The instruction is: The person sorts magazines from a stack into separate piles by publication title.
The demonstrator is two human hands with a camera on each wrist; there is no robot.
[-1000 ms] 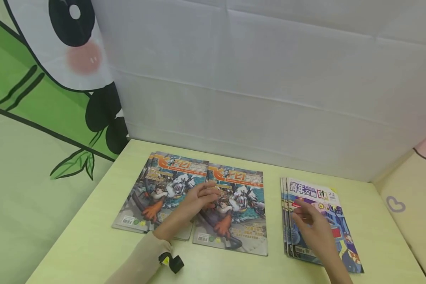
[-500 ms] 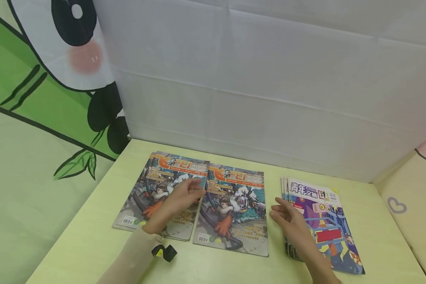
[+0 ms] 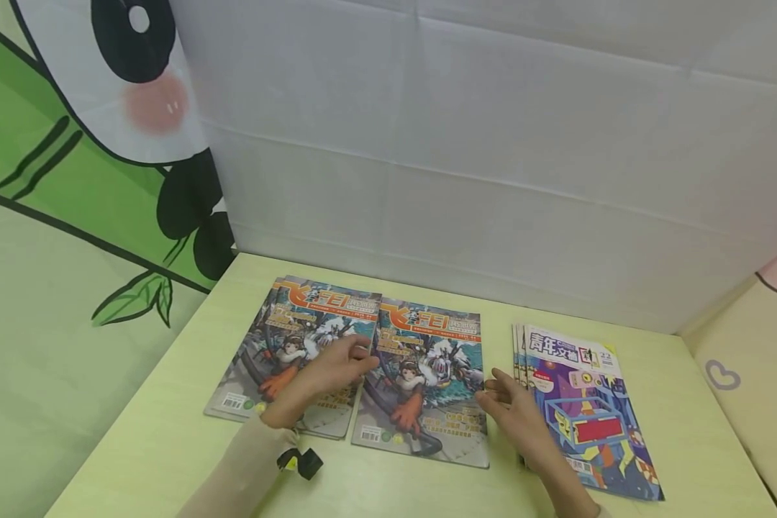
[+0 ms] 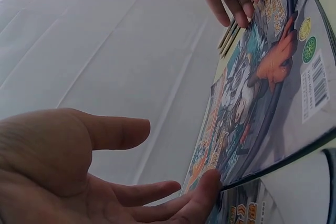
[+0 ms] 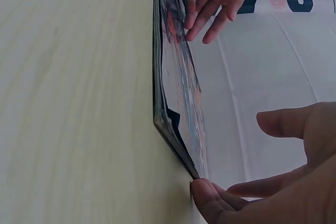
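Observation:
A magazine with an orange title and a red-gloved figure on its cover lies flat between my two hands. At its left edge is my left hand, thumb and fingers apart; a fingertip touches the edge in the left wrist view. My right hand is at the opposite edge, a fingertip against it in the right wrist view. Neither hand grips anything. Under my left forearm and hand lies a pile of matching magazines, partly covered. Beside my right hand, a fanned pile of purple-covered magazines lies on the table.
The pale wooden table meets a white sheet along its back edge. A cartoon panda cloth hangs at the left. On the right, a cream cloth bears a heart.
My left hand has drawn left off the middle magazine to its left edge. My right hand has moved left from over the purple magazines to the middle magazine's right edge.

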